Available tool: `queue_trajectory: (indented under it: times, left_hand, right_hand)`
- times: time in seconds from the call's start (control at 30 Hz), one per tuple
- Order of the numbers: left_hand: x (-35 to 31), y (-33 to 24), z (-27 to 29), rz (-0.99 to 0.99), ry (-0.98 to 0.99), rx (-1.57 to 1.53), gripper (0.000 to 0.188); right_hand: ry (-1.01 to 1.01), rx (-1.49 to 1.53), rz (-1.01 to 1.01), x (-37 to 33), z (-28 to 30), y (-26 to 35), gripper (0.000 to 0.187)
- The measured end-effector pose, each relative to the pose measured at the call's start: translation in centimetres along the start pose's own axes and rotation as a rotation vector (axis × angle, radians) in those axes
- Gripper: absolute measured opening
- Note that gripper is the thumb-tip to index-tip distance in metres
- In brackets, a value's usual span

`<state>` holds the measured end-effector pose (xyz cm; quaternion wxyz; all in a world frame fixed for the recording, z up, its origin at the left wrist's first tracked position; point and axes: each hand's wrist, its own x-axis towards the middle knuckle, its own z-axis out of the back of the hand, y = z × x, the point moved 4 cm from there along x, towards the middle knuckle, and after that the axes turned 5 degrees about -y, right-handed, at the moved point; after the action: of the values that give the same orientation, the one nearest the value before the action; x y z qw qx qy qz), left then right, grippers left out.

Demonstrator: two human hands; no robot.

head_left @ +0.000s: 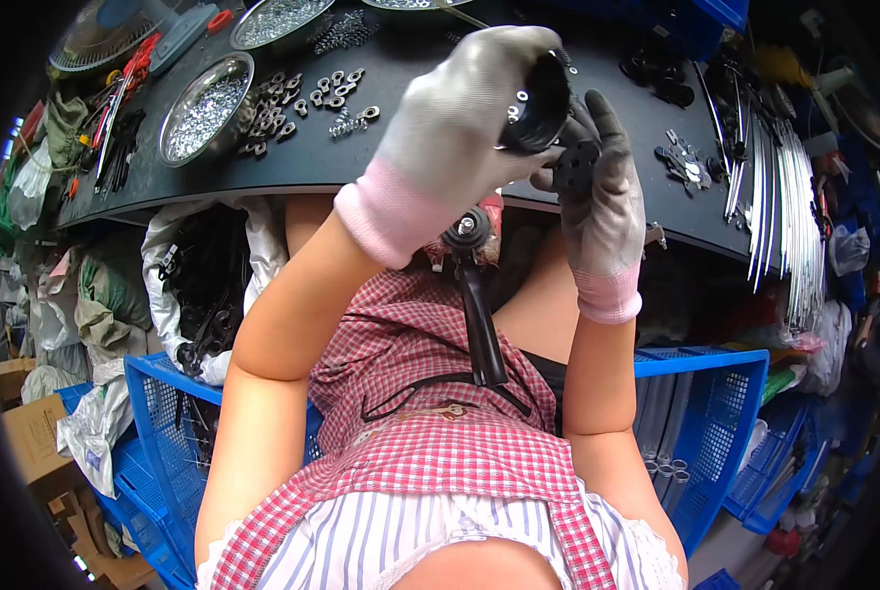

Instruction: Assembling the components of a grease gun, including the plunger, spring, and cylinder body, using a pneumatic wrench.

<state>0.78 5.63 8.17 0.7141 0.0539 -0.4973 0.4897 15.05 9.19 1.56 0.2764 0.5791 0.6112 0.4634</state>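
Observation:
Above the table's near edge, my left hand (pixel 464 103), in a grey glove with a pink cuff, grips a black cup-shaped part (pixel 546 110). Small silver rings show at its opening. Close beside it, my gloved right hand (pixel 609 211) holds a small black part with holes (pixel 576 169) between thumb and fingers; its far side is hidden. Whether the two parts touch, I cannot tell. Below my hands, a black handle-like piece (pixel 480 329) with a round head rests over the checked apron on my lap.
The dark table (pixel 400 79) carries a metal bowl of small silver parts (pixel 207 110), loose metal fittings (pixel 287 108) and springs (pixel 345 125). Long metal rods (pixel 779 197) lie at the right. Blue crates (pixel 700 442) stand on both sides of me. A fan (pixel 105 34) is at far left.

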Motion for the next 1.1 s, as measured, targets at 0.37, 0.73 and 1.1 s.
queue_trajectory:
  times: [0.37, 0.73, 1.1]
  left_hand:
    - [-13.0, 3.0, -1.8, 0.491, 0.090, -0.240, 0.083]
    - [-14.5, 3.7, -2.7, 0.638, -0.056, -0.383, 0.084]
    - [-14.7, 3.7, -2.4, 0.402, -0.089, -0.034, 0.080]
  right_hand:
    - [-0.088, 0.536, -0.103, -2.2, 0.7, 2.1, 0.051]
    - [-0.242, 0.114, 0.369, -3.7, 1.5, 3.2, 0.080]
    - [-0.520, -0.524, 0.296, 4.8, 11.5, 6.4, 0.040]
